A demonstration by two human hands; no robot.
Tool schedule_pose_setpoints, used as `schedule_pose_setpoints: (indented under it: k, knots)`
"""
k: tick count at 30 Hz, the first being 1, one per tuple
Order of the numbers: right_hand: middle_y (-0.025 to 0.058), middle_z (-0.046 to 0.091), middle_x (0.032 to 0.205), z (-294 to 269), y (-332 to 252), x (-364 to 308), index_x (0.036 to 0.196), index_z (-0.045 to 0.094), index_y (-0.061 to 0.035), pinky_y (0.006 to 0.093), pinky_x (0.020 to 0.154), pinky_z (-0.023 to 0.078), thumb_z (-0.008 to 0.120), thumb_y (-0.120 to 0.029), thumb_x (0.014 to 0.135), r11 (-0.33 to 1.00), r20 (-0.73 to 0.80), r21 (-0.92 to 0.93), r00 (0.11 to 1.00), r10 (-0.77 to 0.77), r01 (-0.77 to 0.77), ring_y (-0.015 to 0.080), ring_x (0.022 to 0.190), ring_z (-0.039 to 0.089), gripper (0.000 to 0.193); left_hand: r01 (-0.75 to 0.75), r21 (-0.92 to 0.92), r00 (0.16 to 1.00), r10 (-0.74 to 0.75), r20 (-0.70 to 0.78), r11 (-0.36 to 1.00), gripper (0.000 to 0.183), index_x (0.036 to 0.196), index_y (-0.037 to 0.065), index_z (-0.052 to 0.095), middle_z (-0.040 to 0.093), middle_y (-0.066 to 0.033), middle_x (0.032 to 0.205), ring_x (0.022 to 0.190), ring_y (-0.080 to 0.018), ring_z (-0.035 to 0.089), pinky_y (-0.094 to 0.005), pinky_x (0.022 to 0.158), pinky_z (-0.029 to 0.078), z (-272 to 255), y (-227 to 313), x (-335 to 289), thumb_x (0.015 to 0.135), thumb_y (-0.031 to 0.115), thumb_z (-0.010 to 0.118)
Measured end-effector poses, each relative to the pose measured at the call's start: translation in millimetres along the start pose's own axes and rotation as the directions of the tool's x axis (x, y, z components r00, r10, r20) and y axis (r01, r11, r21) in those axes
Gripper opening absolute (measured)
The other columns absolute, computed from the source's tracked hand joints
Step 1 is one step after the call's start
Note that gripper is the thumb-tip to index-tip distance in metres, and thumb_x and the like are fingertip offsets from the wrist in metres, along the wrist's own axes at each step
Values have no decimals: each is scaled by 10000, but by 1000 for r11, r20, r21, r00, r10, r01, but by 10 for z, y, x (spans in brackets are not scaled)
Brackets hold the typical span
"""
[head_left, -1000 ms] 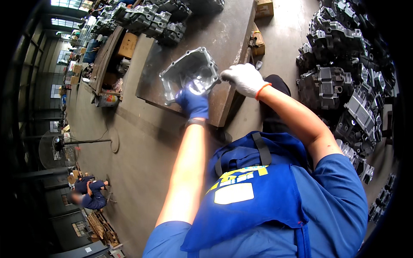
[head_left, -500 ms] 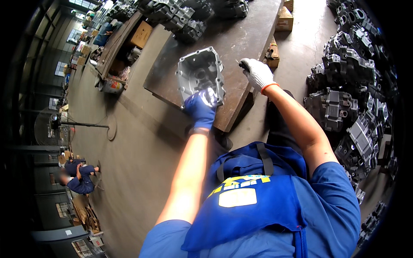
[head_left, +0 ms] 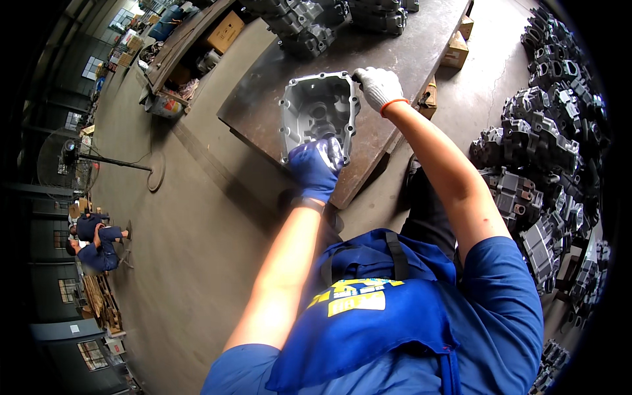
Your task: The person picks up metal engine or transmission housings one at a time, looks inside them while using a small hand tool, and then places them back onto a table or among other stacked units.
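Observation:
A grey cast-metal housing, box-shaped and hollow with bolt lugs round its rim, is tilted so that its open side faces me. My left hand, in a blue glove, is closed on the housing's near edge. By the upper right corner of the rim is my right hand, wearing a white knit glove with an orange cuff. Its fingers are pinched together around something small and dark at the tips, too small to name. Beneath the housing lies a brown metal-topped table.
More grey castings stand at the table's far end. Piles of castings line the right side. Cardboard boxes sit beyond the table's right edge. Leftward are a bench, a floor fan and a seated person.
My right hand has come leftward and up to the housing's rim from a spot apart from it. The left hand still grips the housing. The whole view has shifted somewhat.

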State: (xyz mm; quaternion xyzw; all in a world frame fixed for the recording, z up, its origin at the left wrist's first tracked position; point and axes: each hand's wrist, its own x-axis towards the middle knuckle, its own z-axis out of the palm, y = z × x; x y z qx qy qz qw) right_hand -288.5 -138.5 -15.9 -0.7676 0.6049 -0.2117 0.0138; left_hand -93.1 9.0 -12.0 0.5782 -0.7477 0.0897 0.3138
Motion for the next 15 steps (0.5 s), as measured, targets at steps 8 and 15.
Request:
schedule_pose_setpoints:
  k: [8,15]
  knots:
    - [103,723,1010,-264,-67,-400,1041,709,-177,433,835,523,482,-177,957,989,58,-90,991,-117,122,285,958,699,242,-18,-5,999,18,-41,1000,353,586,111,602,613,-118,603,567,-337,600,-454,559,444,34,-43,-17,898,275,592]
    - [181,714,1006,-392,-249,-737,1076,688,-85,453,834,546,596,-223,927,998,176,54,984,14,-24,367,938,695,223,5,0,1000,-5,-8,1000,342,636,106,636,623,-152,627,617,-381,610,-485,613,458,-13,31,-11,898,323,596]
